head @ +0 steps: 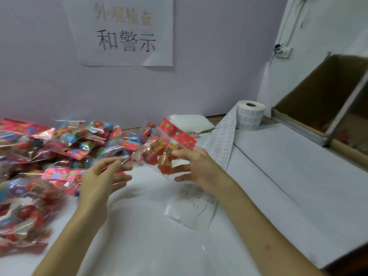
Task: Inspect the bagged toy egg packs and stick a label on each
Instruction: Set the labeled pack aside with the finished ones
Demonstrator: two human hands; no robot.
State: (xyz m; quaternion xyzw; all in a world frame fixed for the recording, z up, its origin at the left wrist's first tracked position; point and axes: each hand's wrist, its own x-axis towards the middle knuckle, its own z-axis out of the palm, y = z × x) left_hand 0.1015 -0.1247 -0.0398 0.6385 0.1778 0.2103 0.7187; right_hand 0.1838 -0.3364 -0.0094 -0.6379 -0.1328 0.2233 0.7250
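**A:** Hands first. What is your right hand [201,170] doing?

**B:** Centre of frame, forearm coming up from the lower right. Your fingers curl over the top of one egg pack [159,154] with the thumb below it, so you're gripping it off the table [278,176]. The pack is tilted, and its red header card [177,134] points to the upper right.

**A:** And your left hand [101,176]?

**B:** Left of centre, palm turned inward, fingers extended and spread, clasping nothing. The fingertips reach the clear film at the pack's left edge. With the motion blur there, I can't tell whether they touch it.

**A:** Other packs?

**B:** A pile of packs [39,156] fills the left side of the frame, heaped on the white table.

**A:** Labels?

**B:** The label roll [251,116] stands upright at centre right near the wall. Its label strip [221,144] trails down toward your right wrist.

**A:** The rest?

**B:** A folded white cloth [191,123] lies just left of the roll. A clear sheet [193,208] with faint markings lies below your right hand. An open cardboard box [318,96] is at the right edge. A paper sign [123,32] hangs on the pale wall at top centre.
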